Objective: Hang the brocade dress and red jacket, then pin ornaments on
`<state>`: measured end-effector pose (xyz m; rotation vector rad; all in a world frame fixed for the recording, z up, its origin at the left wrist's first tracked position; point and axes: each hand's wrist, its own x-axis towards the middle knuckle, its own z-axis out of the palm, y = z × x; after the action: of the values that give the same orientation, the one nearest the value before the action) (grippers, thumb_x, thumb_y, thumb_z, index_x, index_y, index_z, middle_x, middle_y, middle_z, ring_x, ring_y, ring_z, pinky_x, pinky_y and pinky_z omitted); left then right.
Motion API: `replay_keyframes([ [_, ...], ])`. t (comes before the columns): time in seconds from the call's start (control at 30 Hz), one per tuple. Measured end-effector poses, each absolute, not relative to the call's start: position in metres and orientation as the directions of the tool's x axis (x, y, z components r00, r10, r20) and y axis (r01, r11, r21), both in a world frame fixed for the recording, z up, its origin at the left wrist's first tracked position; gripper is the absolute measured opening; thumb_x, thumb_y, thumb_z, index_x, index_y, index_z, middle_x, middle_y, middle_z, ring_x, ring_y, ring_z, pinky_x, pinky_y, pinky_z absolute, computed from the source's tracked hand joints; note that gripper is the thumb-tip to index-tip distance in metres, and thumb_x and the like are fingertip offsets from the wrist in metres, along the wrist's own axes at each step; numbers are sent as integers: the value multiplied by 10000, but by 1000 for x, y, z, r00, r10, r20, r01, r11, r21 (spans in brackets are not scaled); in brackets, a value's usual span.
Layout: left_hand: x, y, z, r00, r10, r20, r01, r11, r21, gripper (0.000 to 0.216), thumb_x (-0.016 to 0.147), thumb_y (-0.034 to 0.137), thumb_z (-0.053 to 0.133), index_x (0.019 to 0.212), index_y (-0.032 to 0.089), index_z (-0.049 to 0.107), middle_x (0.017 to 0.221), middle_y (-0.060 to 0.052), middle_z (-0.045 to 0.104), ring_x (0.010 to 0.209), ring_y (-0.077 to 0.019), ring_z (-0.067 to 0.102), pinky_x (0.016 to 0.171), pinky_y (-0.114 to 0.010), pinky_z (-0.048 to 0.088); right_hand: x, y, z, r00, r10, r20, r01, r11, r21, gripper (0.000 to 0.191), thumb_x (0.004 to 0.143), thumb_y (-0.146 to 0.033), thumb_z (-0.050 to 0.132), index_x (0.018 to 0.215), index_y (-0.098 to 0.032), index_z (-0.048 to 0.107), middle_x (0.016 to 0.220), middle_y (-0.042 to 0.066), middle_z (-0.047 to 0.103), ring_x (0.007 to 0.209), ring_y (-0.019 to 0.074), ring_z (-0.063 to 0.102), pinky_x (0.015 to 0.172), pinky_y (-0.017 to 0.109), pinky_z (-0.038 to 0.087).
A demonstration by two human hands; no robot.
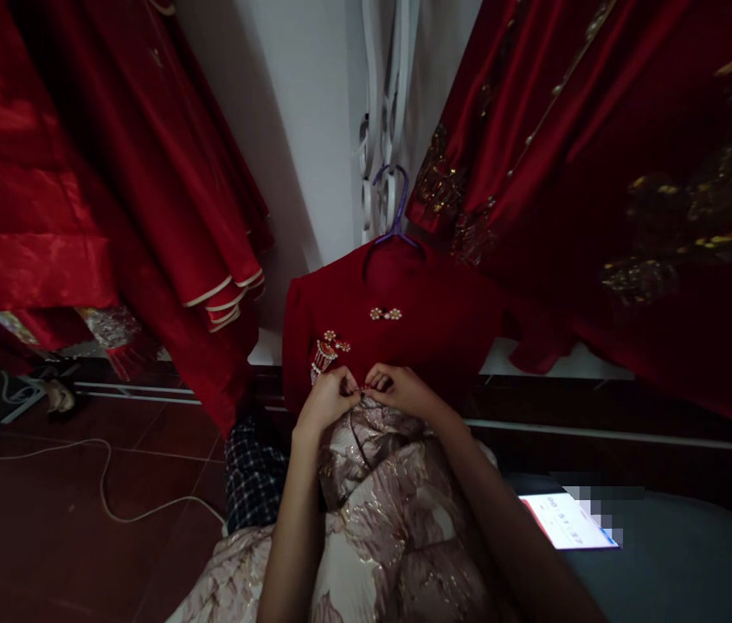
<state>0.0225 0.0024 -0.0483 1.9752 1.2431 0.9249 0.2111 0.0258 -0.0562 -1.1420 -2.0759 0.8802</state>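
Note:
A dark red jacket [431,333] hangs in front of me on a purple hanger [395,216], with a pearl clasp [385,313] at the chest and a tasselled brooch [327,350] lower left. My left hand [327,396] and my right hand [398,387] meet at the jacket's front, just under the clasp. Both have their fingers pinched together on the red fabric or a small fastening there; what exactly they grip is too small to make out. A pale gold brocade skirt [385,519] lies over my lap below my forearms.
Red satin gowns [145,173] hang at the left, and embroidered red robes [632,190] at the right. A white wall [314,130] stands behind. A white cable [103,484] runs across the dark tile floor. A lit phone screen [567,519] lies on a grey seat at the right.

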Motion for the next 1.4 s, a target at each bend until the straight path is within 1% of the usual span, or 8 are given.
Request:
replay_keyframes([
  [0.17,24,2,-50,243,959,144,313,-218,924,330,646,344,701,865,144,554,770,-18,622,698,-106,581,650,-215,462,221,20,-39,-435,882,180,495,402,-771,113,640,-186,577,753,-178,572,685,-8,629,639,111,570,583,203,426],
  [0.3,31,7,-46,38,997,69,-43,-67,997,412,691,411,666,971,132,552,826,-45,641,704,-100,605,707,-242,495,229,14,-20,-502,852,151,448,405,-797,41,665,-176,507,703,-177,520,601,-39,526,555,86,464,522,188,354],
  [0.4,39,12,-42,-116,993,-19,-342,-22,939,395,756,433,596,996,119,591,927,-85,657,731,-97,629,775,-269,507,233,11,-10,-570,810,140,379,409,-830,10,677,-176,475,675,-176,485,622,-32,497,583,90,442,550,196,352],
  [0.53,50,17,-39,-217,973,-79,-504,-42,863,403,725,403,646,995,104,632,996,-114,667,788,-114,649,811,-275,511,236,7,-1,-594,791,145,341,411,-845,31,689,-183,459,658,-177,461,645,-21,487,628,104,447,599,214,365],
  [0.8,55,17,-37,-262,962,-77,-511,-70,857,337,713,331,656,982,129,666,1047,-102,670,864,-135,654,810,-263,514,232,6,0,-612,782,115,354,401,-845,10,686,-166,473,684,-175,471,645,-23,484,598,95,423,557,208,340],
  [1.1,55,16,-42,-329,931,-160,-531,-42,846,282,658,264,680,889,102,691,915,-88,698,792,-138,657,745,-258,532,231,2,5,-623,774,113,377,424,-824,26,692,-164,485,672,-178,475,619,-32,466,589,93,403,567,216,325],
  [1.27,59,12,-38,-189,970,-152,-509,36,860,345,708,346,632,956,109,669,841,-75,692,673,-98,631,625,-205,511,232,5,2,-622,771,137,374,446,-813,47,702,-174,485,656,-177,476,624,-31,483,604,97,425,584,216,346],
  [1.4,67,18,-23,-30,999,-16,-286,6,958,387,676,415,660,907,106,678,681,-44,653,544,-82,567,532,-197,473,235,12,-11,-622,778,86,406,415,-814,59,721,-212,489,707,-165,522,694,-6,561,662,119,491,632,230,394],
])
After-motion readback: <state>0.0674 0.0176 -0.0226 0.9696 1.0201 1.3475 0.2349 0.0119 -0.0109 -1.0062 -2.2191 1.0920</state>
